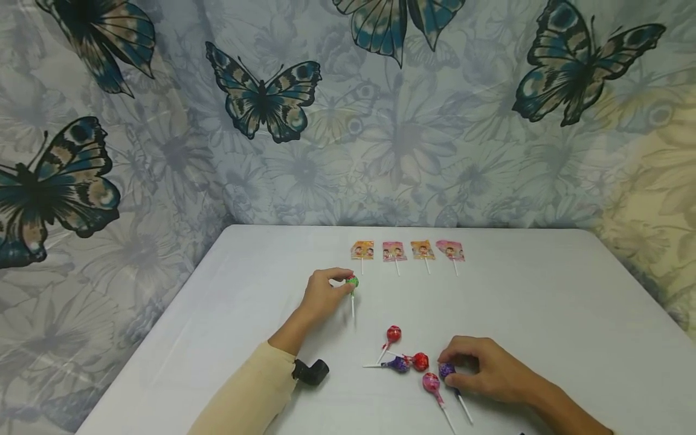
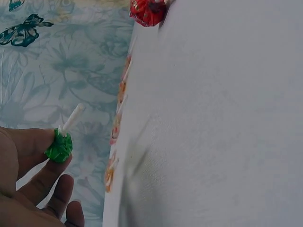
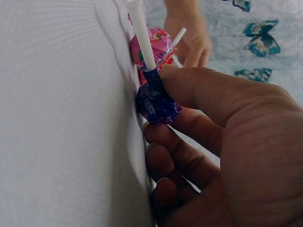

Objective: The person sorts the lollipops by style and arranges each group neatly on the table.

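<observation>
My left hand (image 1: 325, 294) pinches a green-wrapped lollipop (image 1: 353, 281) by its round head between thumb and fingers, the white stick pointing toward me. In the left wrist view the green lollipop (image 2: 59, 146) appears above the table. At the lower right, my right hand (image 1: 486, 368) pinches the head of a dark purple lollipop (image 1: 446, 370). The right wrist view shows this purple lollipop (image 3: 158, 104) close against the tabletop. Beside it lies a pink lollipop (image 1: 431, 382). Just left are a red lollipop (image 1: 420, 362), another purple lollipop (image 1: 399, 364) and a second red lollipop (image 1: 394, 333).
Several flat-wrapped lollipops stand in a row toward the far edge of the white table (image 1: 190, 338): an orange one (image 1: 362, 250), a pink one (image 1: 394, 251), another orange (image 1: 422, 249) and another pink (image 1: 451, 249). A butterfly-patterned curtain (image 1: 326, 181) hangs behind.
</observation>
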The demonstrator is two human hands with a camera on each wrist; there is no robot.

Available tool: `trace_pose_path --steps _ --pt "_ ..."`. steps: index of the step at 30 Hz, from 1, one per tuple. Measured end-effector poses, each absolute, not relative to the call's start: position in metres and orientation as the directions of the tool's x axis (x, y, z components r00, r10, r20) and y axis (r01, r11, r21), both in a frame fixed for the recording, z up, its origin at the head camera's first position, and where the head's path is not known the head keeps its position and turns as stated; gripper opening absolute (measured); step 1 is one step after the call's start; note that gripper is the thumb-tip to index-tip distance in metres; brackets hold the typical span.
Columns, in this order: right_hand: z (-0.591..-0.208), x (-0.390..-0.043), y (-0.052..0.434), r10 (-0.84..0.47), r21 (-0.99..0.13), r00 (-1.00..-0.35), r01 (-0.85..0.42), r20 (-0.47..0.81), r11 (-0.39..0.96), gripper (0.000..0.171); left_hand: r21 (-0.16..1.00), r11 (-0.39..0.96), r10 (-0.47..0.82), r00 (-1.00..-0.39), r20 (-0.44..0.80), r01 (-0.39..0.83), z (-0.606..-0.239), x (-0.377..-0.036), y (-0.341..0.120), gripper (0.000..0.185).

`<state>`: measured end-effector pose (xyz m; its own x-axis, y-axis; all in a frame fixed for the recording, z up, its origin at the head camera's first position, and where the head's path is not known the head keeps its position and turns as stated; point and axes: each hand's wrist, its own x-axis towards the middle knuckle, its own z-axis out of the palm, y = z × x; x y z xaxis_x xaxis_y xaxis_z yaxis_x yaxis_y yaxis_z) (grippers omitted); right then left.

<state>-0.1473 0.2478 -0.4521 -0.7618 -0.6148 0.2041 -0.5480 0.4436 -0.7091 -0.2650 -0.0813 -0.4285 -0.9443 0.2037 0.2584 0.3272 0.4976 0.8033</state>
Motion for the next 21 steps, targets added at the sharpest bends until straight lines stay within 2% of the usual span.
trace_pose_path --steps 12,21 --pt "-0.453 -0.143 0.248 -0.602 -0.714 -0.778 -0.523 0.177 0.466 0.019 0.894 0.407 0.165 -0.978 0.128 0.186 -0.451 -0.281 -0.078 0.027" --pt "-0.449 -0.145 0.245 -0.593 -0.707 -0.785 -0.523 0.182 0.475 0.019 0.861 0.459 0.134 -0.975 0.176 0.218 -0.464 -0.293 -0.082 0.026"
